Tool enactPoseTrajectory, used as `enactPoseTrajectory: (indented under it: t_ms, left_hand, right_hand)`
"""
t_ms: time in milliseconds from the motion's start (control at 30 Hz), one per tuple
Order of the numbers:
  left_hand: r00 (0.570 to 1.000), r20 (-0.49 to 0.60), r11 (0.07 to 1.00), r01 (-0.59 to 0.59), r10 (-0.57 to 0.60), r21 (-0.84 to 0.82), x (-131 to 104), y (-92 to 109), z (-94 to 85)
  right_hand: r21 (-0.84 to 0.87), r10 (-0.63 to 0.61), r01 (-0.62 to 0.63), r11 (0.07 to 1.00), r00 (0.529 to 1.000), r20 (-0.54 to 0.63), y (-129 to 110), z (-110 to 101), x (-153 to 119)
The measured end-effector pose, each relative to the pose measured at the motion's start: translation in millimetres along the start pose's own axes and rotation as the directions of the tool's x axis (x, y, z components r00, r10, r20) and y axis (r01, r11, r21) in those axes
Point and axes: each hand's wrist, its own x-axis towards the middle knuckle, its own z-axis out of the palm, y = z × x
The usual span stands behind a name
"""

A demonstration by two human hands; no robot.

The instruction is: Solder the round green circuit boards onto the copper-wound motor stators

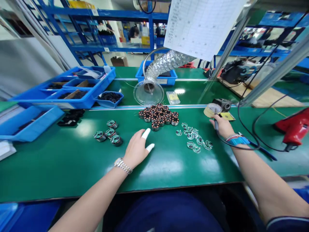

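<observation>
My left hand (138, 145), with white finger cots on thumb and forefinger, hovers over or rests on the green bench with its fingers apart. It holds nothing and is just in front of a cluster of copper-wound motor stators (158, 116). My right hand (223, 126) grips a soldering iron (216, 122) whose dark cable hangs past the wrist. The iron points at a round, shallow tub (209, 112) with pale contents; whether its tip touches them I cannot tell. Between the hands lie loose round circuit boards (190, 135). Several stators topped with green boards (111, 132) stand at left.
A clear fume hood (137, 95) on a silver duct hangs behind the stators. Blue bins (33, 120) line the left. A red heat gun (295, 127) lies far right, with blue tweezers (264, 150) nearer. A paper sheet (202, 25) hangs above.
</observation>
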Motion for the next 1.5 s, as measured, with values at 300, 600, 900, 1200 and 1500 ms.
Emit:
enactPoseTrajectory:
  t_ms: [300, 600, 900, 1200, 1500]
  left_hand:
    - [0.985, 0.155, 0.995, 0.065, -0.077, 0.078, 55.1, 9.9, 7.6]
    - [0.938, 0.200, 0.910, -0.196, 0.282, -0.365, 5.0, 0.6, -2.1]
    - [0.833, 0.273, 0.711, -0.190, 0.482, -0.677, -33.2, 12.9, -9.6]
    - [0.961, -0.128, 0.897, -0.274, 0.244, -0.346, -80.9, 6.8, -19.9]
    - [0.907, -0.218, 0.851, -0.416, 0.361, -0.320, -93.3, 42.6, -1.2]
  right_hand:
    - [0.182, -0.140, 0.102, 0.978, 0.967, 0.211, -43.8, -23.8, -53.5]
    - [0.257, -0.076, -0.009, 0.966, 0.945, 0.318, -15.2, -26.0, -95.0]
    - [0.211, 0.003, -0.060, 0.976, 0.966, 0.260, -23.1, -15.9, -95.9]
    - [0.288, 0.132, -0.125, 0.949, 0.991, -0.006, -50.0, -20.8, -98.6]
    - [0.586, -0.260, 0.143, 0.798, 0.958, 0.120, -150.2, -15.4, -117.3]
